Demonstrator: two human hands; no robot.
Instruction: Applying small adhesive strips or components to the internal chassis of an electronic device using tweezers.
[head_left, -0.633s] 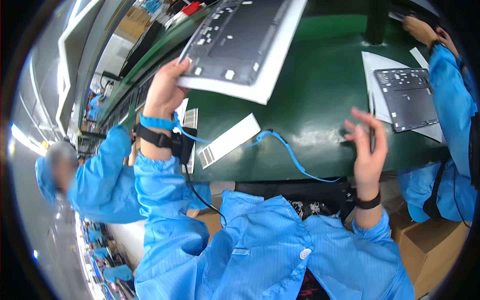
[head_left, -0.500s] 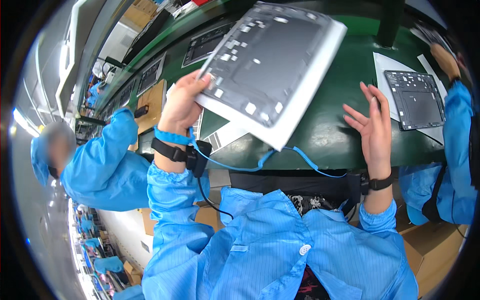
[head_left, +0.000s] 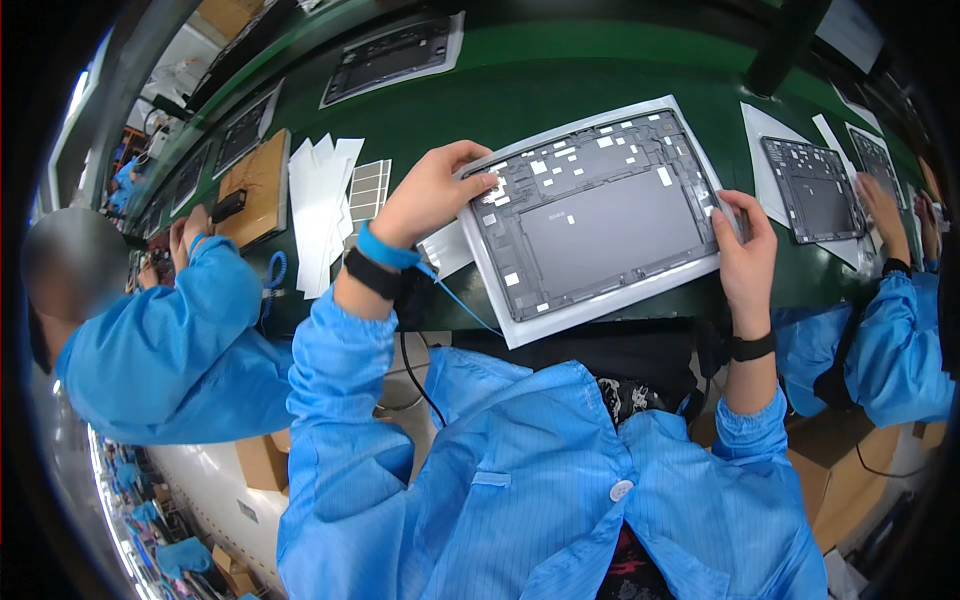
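panel (head_left: 610, 225): held at desk's (head_left: 440, 105) near edge, over white sheet (head_left: 550, 321)
left hand (head_left: 428, 195): pinched on upper-left corner
right hand (head_left: 748, 250): pinched on right edge
slip risk: sheet could be shifted by uneven pinch

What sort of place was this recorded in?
Probably an electronics assembly line: the left hand and right hand hold a dark tablet-like housing, similar housings lie along the green workbench, and blue-smocked co-workers are at either side.

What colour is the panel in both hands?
The panel is dark grey with white patches; see head view.
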